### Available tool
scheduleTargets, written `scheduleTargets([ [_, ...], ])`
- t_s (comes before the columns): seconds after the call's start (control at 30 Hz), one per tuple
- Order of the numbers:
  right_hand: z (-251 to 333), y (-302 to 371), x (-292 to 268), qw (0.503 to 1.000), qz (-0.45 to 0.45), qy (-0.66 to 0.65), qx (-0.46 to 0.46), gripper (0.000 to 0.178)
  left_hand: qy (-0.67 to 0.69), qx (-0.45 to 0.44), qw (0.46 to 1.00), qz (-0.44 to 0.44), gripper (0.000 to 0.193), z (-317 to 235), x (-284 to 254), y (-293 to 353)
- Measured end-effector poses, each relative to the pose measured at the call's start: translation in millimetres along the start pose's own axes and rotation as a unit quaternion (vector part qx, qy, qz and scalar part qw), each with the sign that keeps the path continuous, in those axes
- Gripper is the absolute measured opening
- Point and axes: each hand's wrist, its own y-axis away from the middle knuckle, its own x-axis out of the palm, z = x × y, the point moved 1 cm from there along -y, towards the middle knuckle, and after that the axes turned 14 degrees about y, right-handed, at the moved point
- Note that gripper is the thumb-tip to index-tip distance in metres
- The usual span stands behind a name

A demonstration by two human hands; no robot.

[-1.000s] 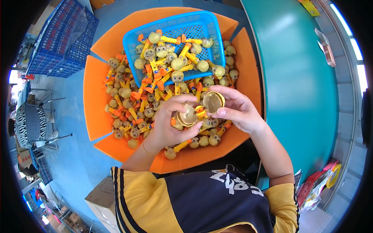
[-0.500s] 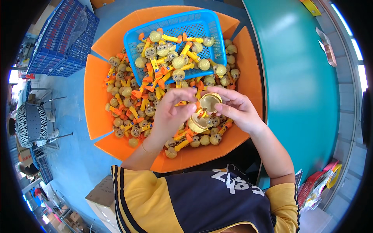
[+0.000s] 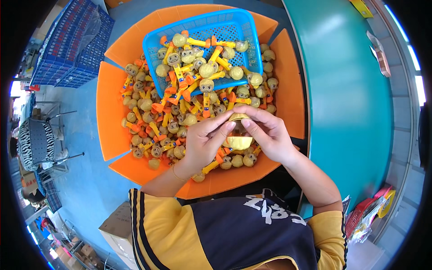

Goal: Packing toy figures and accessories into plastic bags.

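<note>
My left hand (image 3: 203, 138) and my right hand (image 3: 271, 134) meet over the near part of an orange box. Their fingertips are closed on a hollow yellow plastic shell (image 3: 239, 143) in two cupped parts. The upper part is pinched between thumbs and forefingers; the lower one hangs just beneath, and the fingers hide how they join. Below and around the hands lie many small blond-headed plastic figures (image 3: 146, 104) with yellow bodies and orange ends. One such figure (image 3: 206, 85) hangs over the near edge of a blue basket, just beyond my left hand.
The blue mesh basket (image 3: 258, 49), part-filled with figures, rests tilted on the pile inside the orange box (image 3: 108, 112). A green table (image 3: 346, 112) runs along the right. Blue crates (image 3: 72, 45) are stacked at the far left. A cardboard box (image 3: 119, 227) stands near my left elbow.
Both hands have drawn closer together around the shell. Its two parts have turned from showing their open hollows to lying one above the other, and my left fingers now touch the upper part.
</note>
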Motion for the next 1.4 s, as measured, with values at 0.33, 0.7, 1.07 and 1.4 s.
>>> scheduleTargets([
  [0.33, 5, 0, 1, 0.955, -0.151, 0.223, -0.120, 0.027, 0.136, -0.002, 0.989, 0.056, 0.068, 2, 8, -4],
  [0.7, 12, 5, -4, 0.894, -0.231, 0.342, -0.175, 0.039, -0.091, 0.153, 0.983, 0.039, 0.066, 12, 12, 3],
  [1.07, 15, 5, 4, 0.963, -0.153, 0.192, -0.109, 0.034, -0.079, 0.042, 0.994, 0.070, 0.052, 12, 9, -6],
  [1.4, 6, -4, -1, 0.998, -0.064, -0.005, 0.001, 0.017, 0.178, -0.110, 0.974, 0.083, 0.050, 7, 4, -4],
])
